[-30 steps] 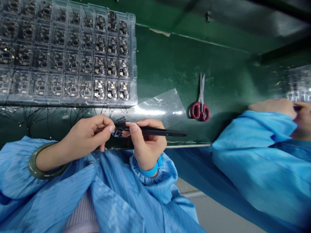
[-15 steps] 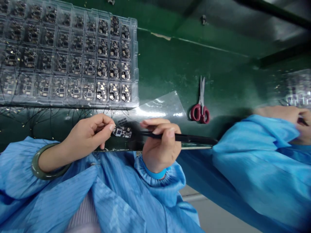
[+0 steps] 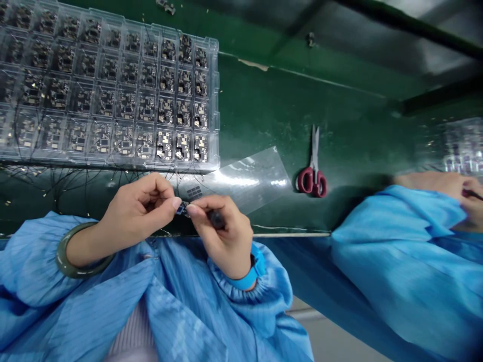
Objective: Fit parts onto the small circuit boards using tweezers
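Note:
Close to the table's front edge, a small circuit board (image 3: 182, 208) is held between both hands. My left hand (image 3: 141, 206) pinches its left end between thumb and forefinger. The thumb and forefinger of my right hand (image 3: 222, 229) are at the board's right end. My right hand also keeps a slim black tool (image 3: 216, 219) in its curled fingers. Only the tool's dark rounded end shows, so I cannot tell its kind. Just beyond the fingers, a sheet of small dark rectangular pads (image 3: 194, 192) lies on a clear plastic film (image 3: 260, 176).
A clear compartment tray (image 3: 216, 100) full of circuit boards with thin black wires fills the left. Red-handled scissors (image 3: 312, 171) lie right of the film. A co-worker's blue sleeve (image 3: 400, 236) and hand (image 3: 430, 181) are at the right, near another tray (image 3: 464, 146).
My right hand has moved left to the board and turned, so the black tool no longer points across to the right. The board's right end is now between its fingers. The view has shifted slightly.

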